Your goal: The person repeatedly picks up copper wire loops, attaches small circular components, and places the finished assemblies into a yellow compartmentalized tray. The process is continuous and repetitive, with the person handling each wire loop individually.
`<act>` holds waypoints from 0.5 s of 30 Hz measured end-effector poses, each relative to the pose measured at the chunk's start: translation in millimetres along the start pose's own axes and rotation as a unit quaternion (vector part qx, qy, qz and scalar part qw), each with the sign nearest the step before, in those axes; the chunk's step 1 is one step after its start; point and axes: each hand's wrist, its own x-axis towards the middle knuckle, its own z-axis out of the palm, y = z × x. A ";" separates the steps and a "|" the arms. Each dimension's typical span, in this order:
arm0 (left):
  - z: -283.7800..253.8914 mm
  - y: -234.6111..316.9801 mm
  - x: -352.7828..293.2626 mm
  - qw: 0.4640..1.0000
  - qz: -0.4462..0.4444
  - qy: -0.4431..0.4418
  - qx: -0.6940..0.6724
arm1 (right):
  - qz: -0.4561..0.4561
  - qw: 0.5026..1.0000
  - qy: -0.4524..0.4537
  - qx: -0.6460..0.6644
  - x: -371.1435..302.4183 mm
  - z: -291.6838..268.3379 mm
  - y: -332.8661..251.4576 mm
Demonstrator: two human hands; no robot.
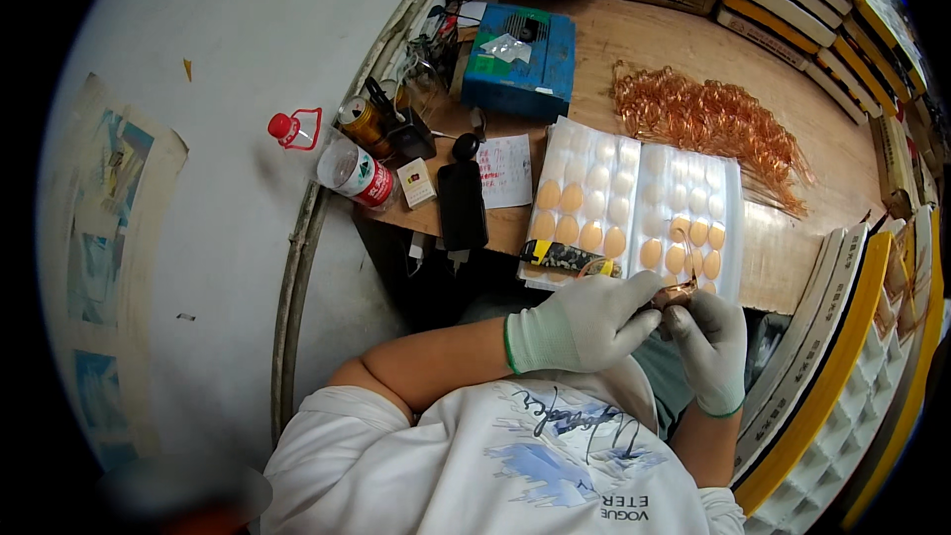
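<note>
In white work gloves with green cuffs, both my hands meet low at the right of the middle. My left hand (594,325) is closed, its thumb and fingers on a small copper-coloured wire piece (676,294). From the other side my right hand (711,345) pinches the same piece. Thin copper wires stick up from it; its exact shape is partly hidden by the fingers. Just beyond lies a two-part white tray (635,173) with rows of pale and orange oval pieces. Across the tray's near left part lies a black-and-yellow patterned strip (567,259).
A heap of copper-coloured wire pieces (708,124) lies behind the tray. A blue box (520,61), phone (463,206), paper sheet (506,171), small carton (416,183) and plastic bottle (359,176) stand leftward. Stacked flat boxes (783,10) and white cellular trays (827,446) line the right.
</note>
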 end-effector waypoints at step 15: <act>-9.4 42.8 -9.9 0.995 0.062 0.006 0.076 | -0.153 0.980 0.121 -0.036 -19.4 -2.9 -7.7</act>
